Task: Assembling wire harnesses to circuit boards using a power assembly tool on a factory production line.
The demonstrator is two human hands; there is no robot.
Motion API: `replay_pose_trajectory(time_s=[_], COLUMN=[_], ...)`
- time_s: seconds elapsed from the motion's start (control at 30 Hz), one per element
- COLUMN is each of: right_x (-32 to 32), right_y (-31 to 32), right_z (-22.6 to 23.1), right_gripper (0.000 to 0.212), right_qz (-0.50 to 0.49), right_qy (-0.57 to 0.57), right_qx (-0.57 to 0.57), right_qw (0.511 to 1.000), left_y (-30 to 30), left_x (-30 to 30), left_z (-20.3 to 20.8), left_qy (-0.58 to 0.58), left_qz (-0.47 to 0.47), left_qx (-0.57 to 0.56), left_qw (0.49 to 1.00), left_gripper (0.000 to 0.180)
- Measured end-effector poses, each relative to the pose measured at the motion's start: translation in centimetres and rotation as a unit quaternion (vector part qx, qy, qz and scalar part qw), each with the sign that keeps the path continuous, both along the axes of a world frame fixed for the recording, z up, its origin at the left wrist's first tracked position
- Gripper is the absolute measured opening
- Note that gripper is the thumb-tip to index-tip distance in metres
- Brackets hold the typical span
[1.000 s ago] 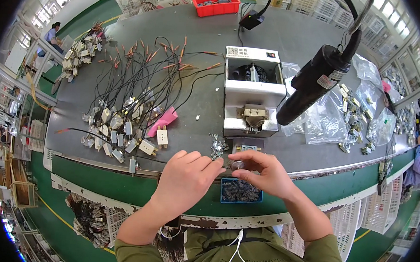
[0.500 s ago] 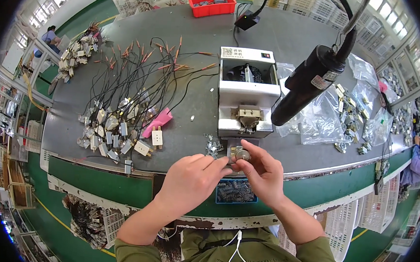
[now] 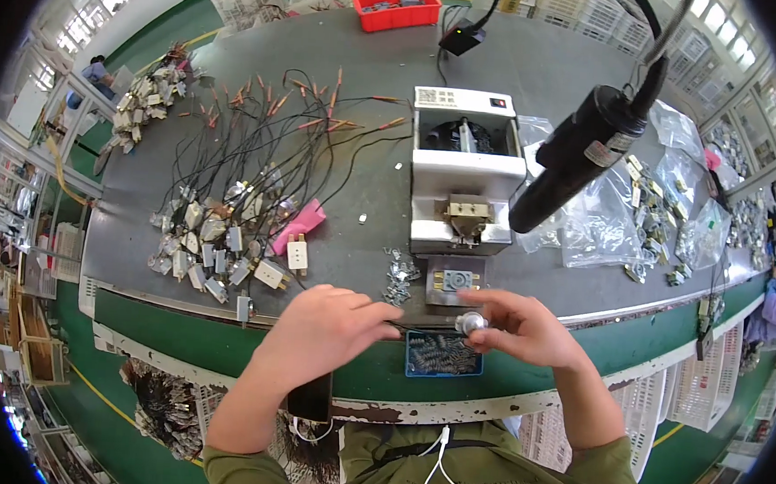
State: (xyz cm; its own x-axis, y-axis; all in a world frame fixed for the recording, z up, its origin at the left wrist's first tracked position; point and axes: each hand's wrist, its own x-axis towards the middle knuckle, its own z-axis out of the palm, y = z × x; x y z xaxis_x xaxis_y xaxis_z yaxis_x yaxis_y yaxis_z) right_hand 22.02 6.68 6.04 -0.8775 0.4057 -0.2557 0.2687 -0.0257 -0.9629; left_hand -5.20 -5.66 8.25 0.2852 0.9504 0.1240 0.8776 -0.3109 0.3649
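Note:
Between the thumb and fingers of my right hand (image 3: 533,331) is a small round silvery part (image 3: 470,322), above the table's front edge. A thin dark cable (image 3: 414,327) runs toward it from the pinched fingertips of my left hand (image 3: 323,332). Just beyond my right fingers, a metal fixture (image 3: 472,299) carries a grey plug piece (image 3: 457,279) with brass-coloured pins at its sides. Loose small screws (image 3: 399,279) lie left of the fixture. Below both hands sits a blue tray (image 3: 409,371) full of small dark spring-like pieces.
A screw-feeding machine (image 3: 467,171) stands behind the fixture. A black electric screwdriver (image 3: 578,156) hangs to its right, over plastic bags (image 3: 600,234). Corded plugs (image 3: 217,239) are heaped at left beside pink material (image 3: 299,227). A red bin (image 3: 399,20) stands at the back.
Both hands have drawn back toward me from the fixture and moved apart. The round silvery part has come along in my right hand, uncovering the grey plug piece.

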Motion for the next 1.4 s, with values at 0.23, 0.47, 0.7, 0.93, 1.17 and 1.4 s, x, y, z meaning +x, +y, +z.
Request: replay_pose_trajectory(time_s=[0.23, 0.47, 0.7, 0.93, 1.17, 1.4], right_x=[-0.8, 1.1, 0.6, -2.0, -5.0, -4.8], right_y=[-1.3, -0.8, -0.1, 6.3, 5.7, 3.3], right_z=[0.3, -0.8, 0.9, 5.4, 6.6, 9.0], right_gripper=[0.059, 0.037, 0.036, 0.081, 0.068, 0.09], right_qz=[-0.016, -0.183, -0.259, -0.354, -0.29, -0.245], right_qy=[-0.008, 0.002, 0.184, 0.322, 0.343, 0.356], right_qx=[-0.004, 0.179, 0.298, 0.486, 0.304, 0.204], right_qw=[1.0, 0.967, 0.9, 0.731, 0.84, 0.878], left_y=[0.5, 2.4, 6.1, 6.8, 6.7, 6.5], left_x=[5.2, 3.7, 4.5, 4.5, 4.2, 4.4], left_z=[-2.4, -0.7, -5.2, -6.9, -7.2, -7.1], left_qy=[-0.144, -0.094, -0.14, -0.103, -0.081, -0.068], left_qz=[-0.045, 0.005, 0.041, 0.009, -0.006, 0.004], left_qx=[0.002, 0.029, 0.049, 0.042, 0.059, 0.054], left_qw=[0.989, 0.995, 0.988, 0.994, 0.995, 0.996], left_gripper=[0.044, 0.042, 0.032, 0.032, 0.034, 0.034])
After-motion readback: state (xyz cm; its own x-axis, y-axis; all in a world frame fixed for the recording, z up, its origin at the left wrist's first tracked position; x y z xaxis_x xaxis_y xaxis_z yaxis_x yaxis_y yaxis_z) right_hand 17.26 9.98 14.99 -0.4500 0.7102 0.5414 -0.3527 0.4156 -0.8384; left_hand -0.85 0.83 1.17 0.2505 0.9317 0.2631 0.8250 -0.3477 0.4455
